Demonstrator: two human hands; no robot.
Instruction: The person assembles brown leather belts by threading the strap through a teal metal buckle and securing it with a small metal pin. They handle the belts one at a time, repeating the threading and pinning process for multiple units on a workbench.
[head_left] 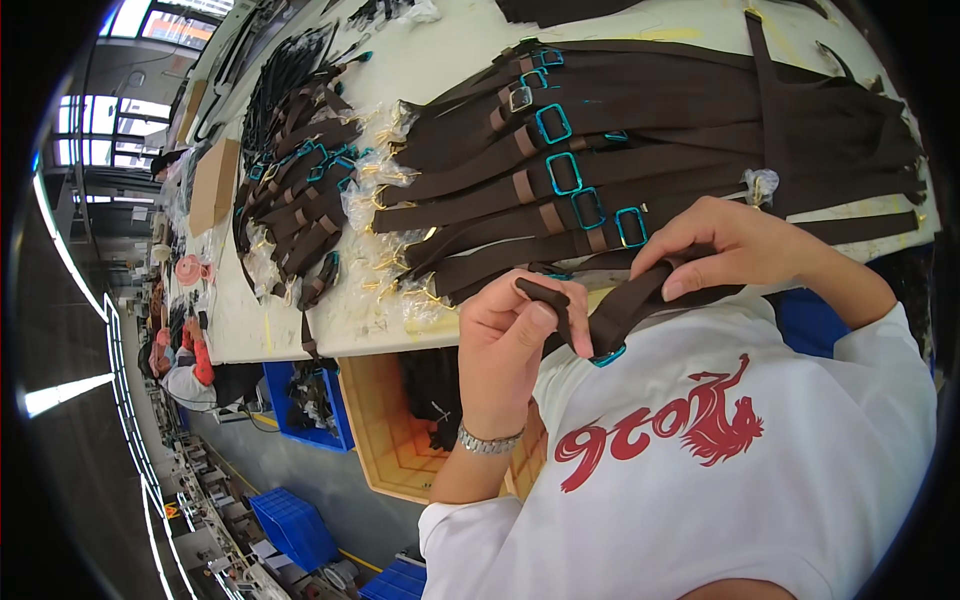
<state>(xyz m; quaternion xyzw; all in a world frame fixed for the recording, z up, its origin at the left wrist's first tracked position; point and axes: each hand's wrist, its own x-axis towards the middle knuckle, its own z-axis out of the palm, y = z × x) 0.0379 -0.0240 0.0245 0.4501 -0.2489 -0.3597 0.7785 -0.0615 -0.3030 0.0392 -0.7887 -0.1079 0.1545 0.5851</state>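
Note:
A dark brown strap [628,308] stretches between my two hands in front of my white shirt. My left hand [503,335], with a metal band at its wrist, is closed on the strap's narrow end, pinched by thumb and fingers. A blue-coated buckle [608,356] hangs on the strap at its lower bend. Thumb and fingers of my right hand [735,245] grip the wider part of the strap. Just beyond both hands lie several similar brown straps [680,100] side by side, with blue rectangular buckles [563,173] and plastic-wrapped gold-coloured metal ends [415,290].
The pale worktable [285,335] carries another heap of straps [305,180] and a cardboard piece [214,185] farther left. Below its edge stand a wooden box [375,440] and blue crates [295,530]. Another person [190,375] is at the table's far left.

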